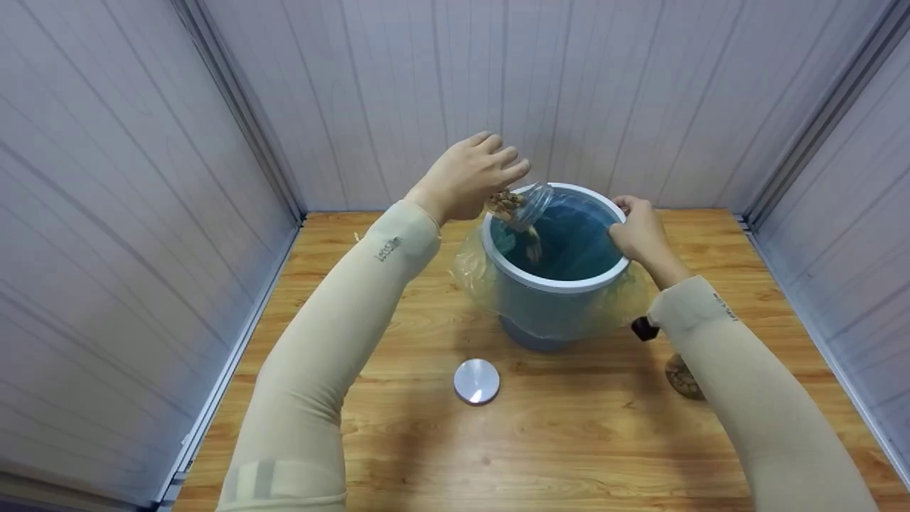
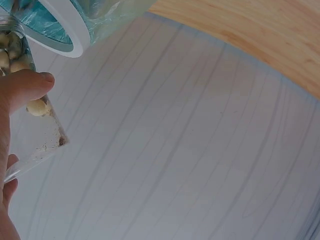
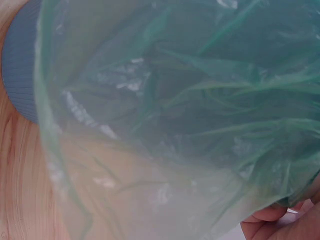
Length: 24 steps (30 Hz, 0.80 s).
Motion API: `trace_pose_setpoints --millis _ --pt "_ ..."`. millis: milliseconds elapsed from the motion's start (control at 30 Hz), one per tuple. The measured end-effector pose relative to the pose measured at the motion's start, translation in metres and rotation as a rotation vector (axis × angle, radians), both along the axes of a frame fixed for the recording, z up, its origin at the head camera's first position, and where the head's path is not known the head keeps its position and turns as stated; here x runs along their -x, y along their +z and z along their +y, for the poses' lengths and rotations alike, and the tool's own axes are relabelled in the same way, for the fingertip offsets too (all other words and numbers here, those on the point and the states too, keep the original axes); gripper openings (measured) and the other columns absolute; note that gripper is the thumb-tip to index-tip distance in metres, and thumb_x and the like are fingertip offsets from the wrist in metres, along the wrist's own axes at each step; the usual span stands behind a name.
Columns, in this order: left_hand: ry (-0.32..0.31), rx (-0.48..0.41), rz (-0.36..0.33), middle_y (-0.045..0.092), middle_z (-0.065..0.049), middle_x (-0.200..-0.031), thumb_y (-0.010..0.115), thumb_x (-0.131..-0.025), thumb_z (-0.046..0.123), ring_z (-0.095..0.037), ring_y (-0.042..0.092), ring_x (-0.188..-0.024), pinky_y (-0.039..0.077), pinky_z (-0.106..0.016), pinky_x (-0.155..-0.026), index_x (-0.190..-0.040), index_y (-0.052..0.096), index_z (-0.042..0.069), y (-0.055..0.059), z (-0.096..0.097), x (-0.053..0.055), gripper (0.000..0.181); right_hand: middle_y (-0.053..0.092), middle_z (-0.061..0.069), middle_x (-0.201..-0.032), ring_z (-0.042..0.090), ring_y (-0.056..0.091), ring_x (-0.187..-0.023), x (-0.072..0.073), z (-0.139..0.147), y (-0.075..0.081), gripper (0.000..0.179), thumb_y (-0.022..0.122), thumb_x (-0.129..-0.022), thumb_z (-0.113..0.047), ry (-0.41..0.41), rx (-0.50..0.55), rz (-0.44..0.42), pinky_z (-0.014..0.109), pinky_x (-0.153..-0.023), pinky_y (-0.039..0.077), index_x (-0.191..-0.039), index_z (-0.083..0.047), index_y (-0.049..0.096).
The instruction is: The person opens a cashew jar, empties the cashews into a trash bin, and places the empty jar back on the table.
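Note:
My left hand point(image 1: 469, 174) grips a clear jar point(image 1: 539, 203) tipped mouth-down over a bin's left side. Pale brown, nut-like pieces point(image 1: 505, 204) sit toward its mouth, and a blurred streak of them drops inside the bin. In the left wrist view, the thumb point(image 2: 30, 86) presses along the see-through jar wall point(image 2: 50, 132). The bin point(image 1: 544, 343) is blue-grey with a white rim ring point(image 1: 561, 286) and a thin green bag point(image 1: 473, 274) folded over the outside. My right hand point(image 1: 640, 231) holds the rim's right side, thumb inside; loose bag film point(image 3: 125, 120) fills most of the right wrist view.
A round silvery lid point(image 1: 477, 382) lies on the wooden tabletop point(image 1: 569, 441) before the bin. Partly behind the right sleeve is a container of brown pieces point(image 1: 682, 377). Pale panelled walls point(image 1: 384, 92) enclose the table at the back and both sides.

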<state>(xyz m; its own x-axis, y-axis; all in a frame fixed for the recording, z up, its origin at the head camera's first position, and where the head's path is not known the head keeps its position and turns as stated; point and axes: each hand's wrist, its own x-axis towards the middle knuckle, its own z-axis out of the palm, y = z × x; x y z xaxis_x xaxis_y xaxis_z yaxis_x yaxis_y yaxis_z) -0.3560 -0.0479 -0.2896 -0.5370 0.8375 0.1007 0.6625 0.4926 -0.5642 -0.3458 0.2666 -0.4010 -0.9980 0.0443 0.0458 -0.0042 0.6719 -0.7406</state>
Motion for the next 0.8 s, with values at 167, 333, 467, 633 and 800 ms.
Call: trace_pose_setpoints --millis 167,333,467,633,800 --pt "-0.003 0.023 0.019 0.058 -0.014 -0.155 0.069 -0.102 0.017 -0.038 0.053 -0.146 0.036 -0.047 -0.132 -0.161 0.043 0.014 0.0013 0.0016 -0.0005 0.064 0.062 0.031 -0.134 0.039 0.058 -0.118 0.0000 -0.0007 0.0001 0.058 0.047 -0.089 0.004 -0.001 0.009 -0.007 0.051 -0.101 0.054 -0.146 0.009 0.055" --pt "0.000 0.055 0.034 0.055 -0.014 -0.159 0.068 -0.101 0.016 -0.039 0.051 -0.149 0.036 -0.047 -0.132 -0.163 0.041 0.014 0.0023 0.0029 -0.0015 0.068 0.061 0.030 -0.134 0.039 0.058 -0.118 -0.0002 -0.0007 0.0002 0.057 0.048 -0.090 0.004 0.000 0.007 -0.016 0.051 -0.101 0.054 -0.146 0.008 0.055" --pt "-0.005 0.059 0.040 0.055 -0.013 -0.161 0.066 -0.102 0.016 -0.038 0.050 -0.150 0.035 -0.048 -0.132 -0.163 0.042 0.014 0.0033 0.0033 -0.0019 0.066 0.061 0.030 -0.134 0.039 0.058 -0.119 -0.0003 -0.0012 0.0010 0.057 0.047 -0.090 0.004 -0.001 0.007 -0.012 0.052 -0.102 0.054 -0.146 0.009 0.055" --pt "-0.030 0.087 0.079 0.056 -0.013 -0.160 0.066 -0.104 0.015 -0.037 0.052 -0.149 0.037 -0.048 -0.131 -0.161 0.045 0.013 0.0032 0.0038 -0.0027 0.061 0.061 0.030 -0.132 0.039 0.058 -0.118 -0.0002 -0.0011 0.0015 0.057 0.046 -0.089 0.004 -0.004 0.007 -0.010 0.052 -0.102 0.054 -0.145 0.009 0.056" --pt "-0.039 0.070 0.081 0.057 -0.013 -0.158 0.067 -0.104 0.015 -0.036 0.053 -0.147 0.038 -0.048 -0.130 -0.160 0.046 0.012 0.0012 0.0040 -0.0019 0.060 0.062 0.031 -0.135 0.040 0.059 -0.119 -0.0007 -0.0007 0.0016 0.058 0.047 -0.089 0.003 -0.014 -0.012 -0.014 0.053 -0.103 0.055 -0.147 0.008 0.055"
